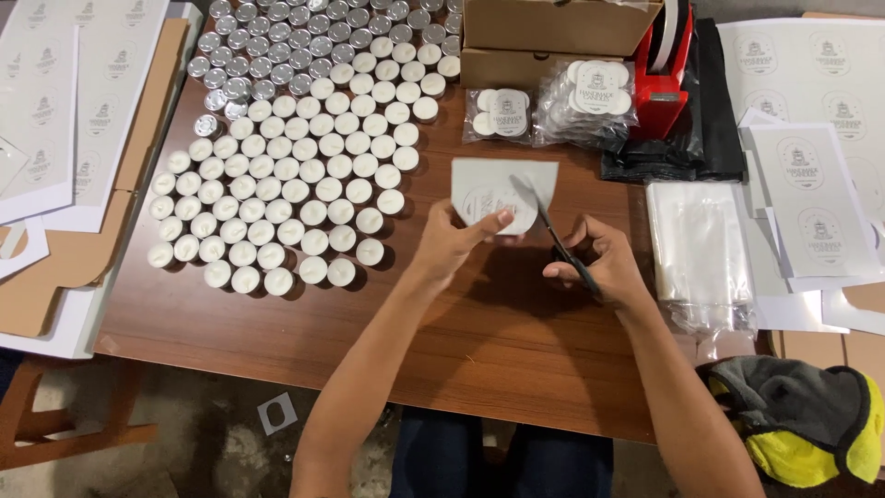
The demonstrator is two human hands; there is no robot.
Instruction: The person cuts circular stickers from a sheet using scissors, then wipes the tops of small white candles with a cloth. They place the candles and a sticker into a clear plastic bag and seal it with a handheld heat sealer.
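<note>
Nearest, the right hand [590, 263] grips black scissors [553, 235], blades apparently slightly parted on a white label sheet [502, 189] pinched by the left hand [452, 242], just right of the tealight candles [286, 184]. Turning the sheet should follow the outline best.

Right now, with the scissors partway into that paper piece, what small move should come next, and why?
Probably close the scissors a little further along the curve. The right hand holds them with the blades already in the white label piece, which the left hand pinches steady, and part of it looks uncut.
</note>
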